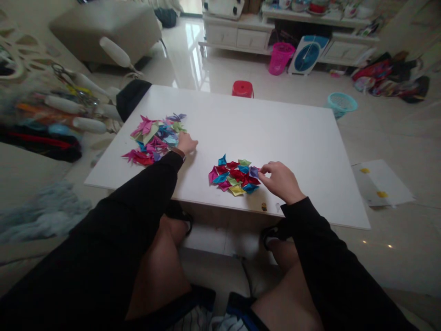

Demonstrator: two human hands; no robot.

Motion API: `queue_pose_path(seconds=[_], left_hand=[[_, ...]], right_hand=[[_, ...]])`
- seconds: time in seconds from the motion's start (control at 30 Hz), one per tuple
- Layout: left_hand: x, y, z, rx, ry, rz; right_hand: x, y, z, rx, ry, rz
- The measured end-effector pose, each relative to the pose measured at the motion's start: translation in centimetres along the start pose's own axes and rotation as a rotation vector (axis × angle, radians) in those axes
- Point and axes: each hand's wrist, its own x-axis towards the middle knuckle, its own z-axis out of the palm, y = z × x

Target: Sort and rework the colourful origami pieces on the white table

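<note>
My right hand point(282, 181) pinches a small purple folded-paper piece point(254, 172) at the right edge of a flat cluster of shiny folded-paper pieces point(234, 177) in red, blue, pink, green and yellow. My left hand point(188, 143) is at the right side of a loose heap of paper cranes point(155, 138), mostly pink, blue, purple and pale green. Its thumb sticks out to the right, apart from the fingers, which are partly hidden; I see nothing held in it. Both groups lie on a white tabletop point(289, 138).
Beyond the table stand a red stool point(242, 88), a pink basket point(280, 59) and a turquoise basket point(342, 105). A dark small object point(263, 207) lies by the table's near edge. A white sheet point(382, 181) is on the floor at right. White-shaded lamp arms point(91, 125) reach in at left.
</note>
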Motion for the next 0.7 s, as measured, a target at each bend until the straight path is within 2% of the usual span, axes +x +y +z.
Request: queue_pose_path(seconds=[0.07, 0.13, 0.27, 0.33, 0.4, 0.47, 0.57, 0.7], left_hand=[[-1.1, 1.8, -0.2, 0.0, -0.008, -0.02], [-3.1, 4.4, -0.6, -0.052, -0.026, 0.027], [-9.3, 10.2, -0.9, -0.257, -0.087, 0.238], [-12.4, 12.1, -0.6, -0.33, -0.087, 0.377], [-14.6, 12.9, 0.0, -0.338, -0.117, 0.489], [-15.6, 12.8, 0.6, -0.321, -0.176, 0.547], [-15.6, 12.1, 1.2, -0.291, -0.241, 0.614], [-14.9, 12.2, 0.9, -0.204, -0.287, 0.726]], right_hand=[[-0.1, 0.0, -0.2, 0.01, 0.019, -0.006], [-0.2, 0.1, -0.5, 0.02, 0.03, -0.005], [-0.1, 0.3, -0.8, 0.053, 0.053, 0.011], [-0.1, 0.4, -0.9, 0.073, 0.079, 0.013], [-0.1, 0.4, -1.0, 0.083, 0.103, 0.014], [-0.2, 0.4, -0.9, 0.082, 0.115, 0.018], [-0.2, 0.4, -0.8, 0.081, 0.115, 0.017], [0.1, 0.4, -0.6, 0.097, 0.114, 0.0]])
